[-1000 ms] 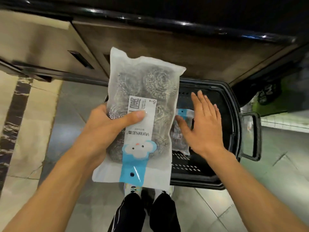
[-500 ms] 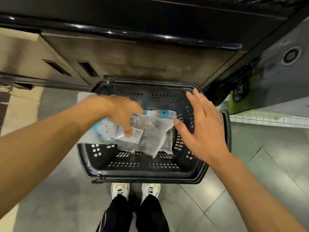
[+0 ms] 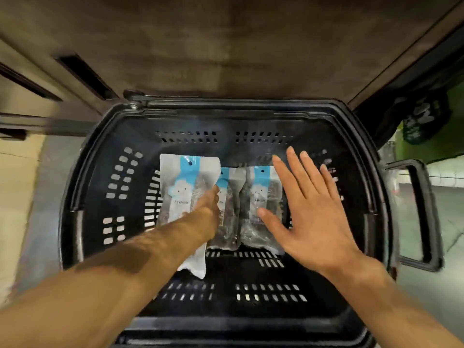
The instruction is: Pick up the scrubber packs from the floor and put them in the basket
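Observation:
A black plastic basket point(image 3: 226, 108) fills the head view. Three clear scrubber packs with blue-and-white labels lie side by side on its floor. My left hand point(image 3: 207, 209) reaches down into the basket and grips the left scrubber pack point(image 3: 179, 187) at its right edge, with the fingers hidden behind the hand. The middle pack point(image 3: 227, 222) is partly covered by that hand. My right hand point(image 3: 308, 212) hovers flat with fingers spread over the right pack point(image 3: 261, 197) and holds nothing.
The basket's folded handle point(image 3: 424, 214) hangs off its right side. A brown cabinet front point(image 3: 226, 46) with dark slots rises just behind the basket. Grey tiled floor point(image 3: 447, 222) shows on the right, below a green and black object point(image 3: 426, 121).
My left hand has carried the large pack from chest height down into the basket, beside the two packs there. The camera moved closer over the basket. My right hand stayed spread over it.

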`<state>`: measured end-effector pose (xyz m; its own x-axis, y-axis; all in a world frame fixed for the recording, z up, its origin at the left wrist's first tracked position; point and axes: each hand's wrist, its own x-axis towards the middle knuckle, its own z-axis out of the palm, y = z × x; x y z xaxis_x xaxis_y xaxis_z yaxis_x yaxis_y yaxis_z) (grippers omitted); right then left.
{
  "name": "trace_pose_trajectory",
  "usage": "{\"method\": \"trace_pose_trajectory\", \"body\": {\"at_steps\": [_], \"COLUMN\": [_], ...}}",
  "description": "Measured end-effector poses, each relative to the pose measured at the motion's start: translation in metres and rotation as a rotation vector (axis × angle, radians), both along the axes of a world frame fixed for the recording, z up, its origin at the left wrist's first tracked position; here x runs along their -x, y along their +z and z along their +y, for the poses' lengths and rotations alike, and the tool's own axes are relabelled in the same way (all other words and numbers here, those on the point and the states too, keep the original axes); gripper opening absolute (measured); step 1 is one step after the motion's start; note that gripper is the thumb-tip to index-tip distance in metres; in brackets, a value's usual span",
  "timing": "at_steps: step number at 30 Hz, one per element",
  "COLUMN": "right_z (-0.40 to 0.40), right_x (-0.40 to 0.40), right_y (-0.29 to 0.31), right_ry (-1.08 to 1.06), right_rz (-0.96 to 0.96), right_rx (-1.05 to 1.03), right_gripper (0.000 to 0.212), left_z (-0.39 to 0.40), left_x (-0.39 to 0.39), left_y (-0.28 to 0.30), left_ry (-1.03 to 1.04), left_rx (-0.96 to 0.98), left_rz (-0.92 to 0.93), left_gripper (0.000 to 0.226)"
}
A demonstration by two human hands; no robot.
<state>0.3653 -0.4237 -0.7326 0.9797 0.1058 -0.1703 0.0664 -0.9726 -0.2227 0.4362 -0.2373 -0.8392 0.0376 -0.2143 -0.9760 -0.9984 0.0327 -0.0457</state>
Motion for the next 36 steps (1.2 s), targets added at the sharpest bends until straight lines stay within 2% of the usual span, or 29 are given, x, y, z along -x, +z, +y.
{"method": "trace_pose_trajectory", "body": {"at_steps": [1,2,3,6,8,12,16,18,21,24,27,30,36], "right_z": [0.002,0.004,0.006,0.014,0.019,0.026,0.037,0.042,0.053,0.069,0.09,0.119,0.22], "right_x": [-0.002,-0.004,-0.006,-0.009,-0.01,-0.011,-0.021,-0.028,-0.036,-0.043,-0.052,-0.061,-0.066], "right_y": [-0.013,-0.026,-0.037,-0.062,-0.07,-0.066,-0.034,-0.007,0.037,0.104,0.181,0.267,0.451], "right_ry": [0.002,0.004,0.004,0.012,0.026,0.056,0.073,0.074,0.075,0.113,0.164,0.243,0.454], "right_rz": [-0.012,-0.019,-0.022,-0.036,-0.022,0.024,0.025,0.031,0.038,-0.016,-0.05,-0.052,-0.169], "right_rx": [0.0,0.001,-0.004,-0.029,-0.039,-0.01,0.015,0.016,0.008,-0.008,-0.028,-0.105,-0.155], "right_gripper": [0.083,0.082,0.082,0.08,0.08,0.081,0.083,0.085,0.089,0.088,0.089,0.094,0.096], "left_z": [-0.005,-0.007,-0.008,0.007,0.019,0.048,0.072,0.08,0.092,0.118,0.147,0.176,0.26], "left_x": [0.001,-0.003,-0.007,-0.006,-0.007,-0.008,-0.01,-0.012,-0.008,0.004,0.019,0.039,0.099], "left_y": [-0.01,-0.026,-0.027,-0.057,-0.064,-0.046,-0.003,0.038,0.109,0.196,0.285,0.39,0.577], "left_ry": [0.067,0.165,0.182,0.071,0.106,0.148,0.286,0.477,0.884,1.171,1.266,1.423,1.615], "left_rx": [-0.057,0.009,-0.04,0.051,0.173,0.325,0.465,0.557,0.754,1.062,1.255,1.384,1.484], "left_rz": [-0.106,-0.155,-0.163,-0.18,-0.171,-0.17,-0.214,-0.281,-0.393,-0.517,-0.619,-0.734,-1.04], "left_gripper": [0.057,0.058,0.058,0.063,0.067,0.093,0.099,0.094,0.084,0.078,0.071,0.079,0.082]}}
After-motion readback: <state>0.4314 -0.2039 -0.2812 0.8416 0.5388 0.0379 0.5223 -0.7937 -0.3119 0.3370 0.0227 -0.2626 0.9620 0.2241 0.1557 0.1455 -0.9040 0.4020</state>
